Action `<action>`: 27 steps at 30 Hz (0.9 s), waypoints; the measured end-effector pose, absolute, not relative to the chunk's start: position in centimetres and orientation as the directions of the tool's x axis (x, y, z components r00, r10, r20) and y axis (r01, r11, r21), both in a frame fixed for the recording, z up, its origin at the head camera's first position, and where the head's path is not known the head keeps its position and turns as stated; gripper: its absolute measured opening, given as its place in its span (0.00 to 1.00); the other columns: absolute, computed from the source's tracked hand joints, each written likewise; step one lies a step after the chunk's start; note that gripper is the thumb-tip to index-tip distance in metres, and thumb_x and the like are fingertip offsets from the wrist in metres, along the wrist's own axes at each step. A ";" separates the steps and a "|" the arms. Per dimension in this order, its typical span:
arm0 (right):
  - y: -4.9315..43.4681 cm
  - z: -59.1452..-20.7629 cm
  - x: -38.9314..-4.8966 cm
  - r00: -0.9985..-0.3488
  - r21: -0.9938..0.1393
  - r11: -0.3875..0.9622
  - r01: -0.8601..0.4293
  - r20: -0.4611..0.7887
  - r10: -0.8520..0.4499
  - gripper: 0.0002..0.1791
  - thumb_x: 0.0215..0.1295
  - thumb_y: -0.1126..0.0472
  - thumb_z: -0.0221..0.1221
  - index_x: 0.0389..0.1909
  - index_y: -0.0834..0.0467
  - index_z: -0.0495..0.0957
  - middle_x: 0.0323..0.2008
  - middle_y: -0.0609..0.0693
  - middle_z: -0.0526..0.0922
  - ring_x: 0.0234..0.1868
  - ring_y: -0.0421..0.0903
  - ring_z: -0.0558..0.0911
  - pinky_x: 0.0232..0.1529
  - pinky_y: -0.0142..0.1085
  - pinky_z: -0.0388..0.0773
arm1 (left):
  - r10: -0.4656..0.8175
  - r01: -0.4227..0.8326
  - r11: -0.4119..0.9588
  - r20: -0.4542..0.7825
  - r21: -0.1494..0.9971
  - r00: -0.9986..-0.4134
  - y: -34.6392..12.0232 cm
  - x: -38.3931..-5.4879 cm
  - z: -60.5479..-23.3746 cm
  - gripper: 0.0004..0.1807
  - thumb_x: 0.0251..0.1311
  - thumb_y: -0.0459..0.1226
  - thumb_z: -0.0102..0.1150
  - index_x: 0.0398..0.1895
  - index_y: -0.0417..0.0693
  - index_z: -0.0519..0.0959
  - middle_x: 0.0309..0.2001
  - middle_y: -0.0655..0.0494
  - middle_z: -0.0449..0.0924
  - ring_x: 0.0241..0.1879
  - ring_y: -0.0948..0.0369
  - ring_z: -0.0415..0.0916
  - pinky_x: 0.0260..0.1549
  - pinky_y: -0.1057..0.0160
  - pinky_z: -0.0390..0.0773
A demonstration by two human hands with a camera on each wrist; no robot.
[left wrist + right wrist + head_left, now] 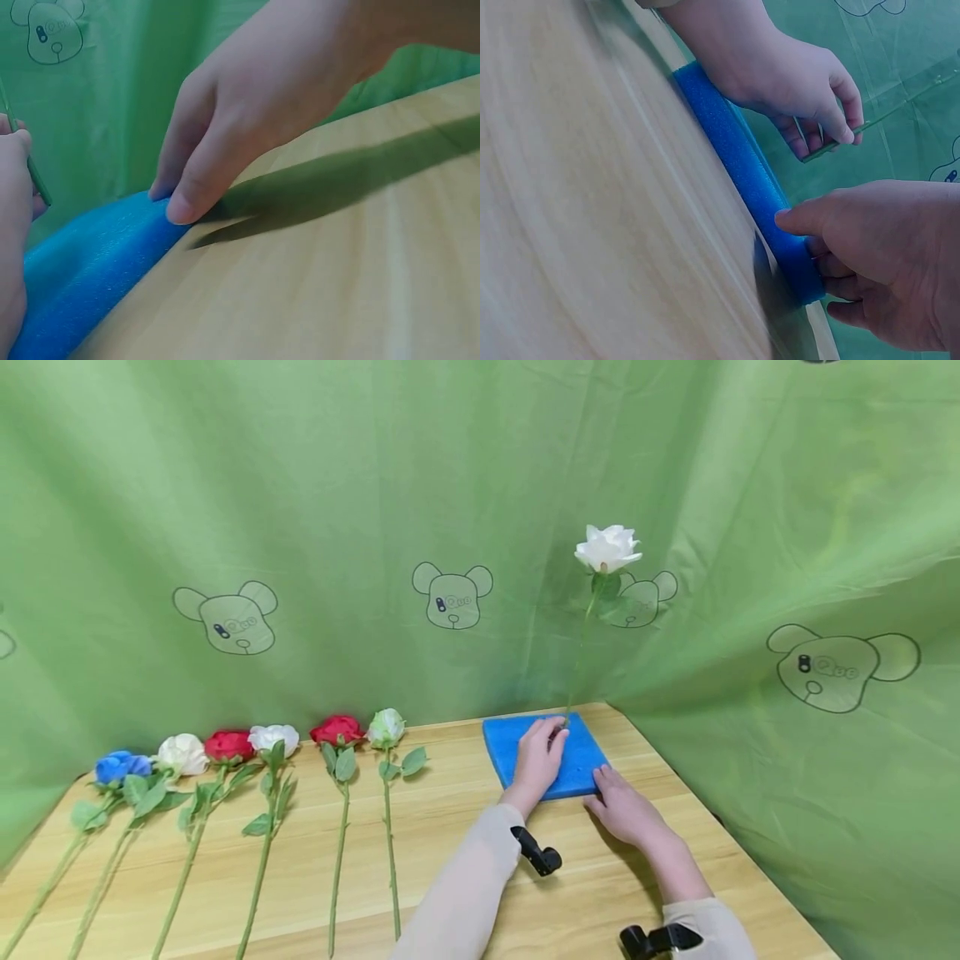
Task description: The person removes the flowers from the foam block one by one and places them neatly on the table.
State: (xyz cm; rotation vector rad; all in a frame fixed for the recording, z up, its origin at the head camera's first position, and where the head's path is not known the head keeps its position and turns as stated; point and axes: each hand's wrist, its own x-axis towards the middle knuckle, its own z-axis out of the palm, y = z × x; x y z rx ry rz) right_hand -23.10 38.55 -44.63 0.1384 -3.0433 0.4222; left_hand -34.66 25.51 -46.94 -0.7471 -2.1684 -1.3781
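My left hand (537,755) pinches the green stem of a white rose (607,550), held upright over a blue foam block (577,764). In the right wrist view, the stem (889,114) ends just past the left fingers, and its lower tip looks apart from the foam. At the block's near right corner, my right hand (628,806) holds the edge. Its thumb (799,217) lies against the near side, with the other fingers round the corner, partly hidden behind the block.
Left on the wooden table (450,860) lie several artificial roses in a row: a blue rose (122,767), a cream rose (182,755), red roses such as this red rose (337,729), another white rose (273,738) and a pale green rose (386,728). A green curtain (337,527) hangs behind and at right.
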 end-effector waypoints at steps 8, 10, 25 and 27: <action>38.9 -45.0 -23.4 -0.991 -0.250 0.962 -0.107 0.100 -0.084 0.32 0.72 0.57 0.51 0.66 0.78 0.60 0.68 0.76 0.59 0.70 0.71 0.59 0.70 0.61 0.60 | 0.187 0.661 0.283 0.636 0.695 -0.749 25.1 -32.2 -46.8 0.13 0.70 0.39 0.53 0.53 0.46 0.80 0.41 0.53 0.82 0.42 0.62 0.80 0.43 0.75 0.80; 38.9 -45.1 -23.4 -0.992 -0.252 0.962 -0.104 0.095 -0.082 0.33 0.72 0.56 0.51 0.66 0.77 0.59 0.68 0.76 0.58 0.70 0.71 0.59 0.70 0.61 0.60 | 0.179 0.658 0.257 0.634 0.708 -0.752 25.0 -31.7 -46.7 0.13 0.70 0.39 0.53 0.53 0.46 0.80 0.41 0.52 0.82 0.42 0.62 0.80 0.42 0.75 0.80; 38.6 -44.6 -23.2 -0.995 -0.260 0.961 -0.089 0.075 -0.072 0.33 0.72 0.57 0.51 0.67 0.77 0.59 0.69 0.76 0.58 0.70 0.71 0.59 0.69 0.62 0.60 | 0.055 0.583 0.131 0.581 0.802 -0.812 22.8 -28.1 -47.5 0.10 0.65 0.34 0.59 0.48 0.43 0.82 0.37 0.50 0.82 0.37 0.61 0.79 0.36 0.73 0.81; 38.6 -44.6 -23.2 -0.995 -0.259 0.962 -0.090 0.074 -0.073 0.33 0.72 0.57 0.51 0.67 0.77 0.59 0.68 0.76 0.57 0.70 0.72 0.59 0.69 0.62 0.61 | 0.062 0.549 0.103 0.545 0.830 -0.836 22.5 -27.5 -47.6 0.11 0.65 0.34 0.59 0.48 0.43 0.82 0.38 0.50 0.82 0.38 0.63 0.78 0.36 0.73 0.81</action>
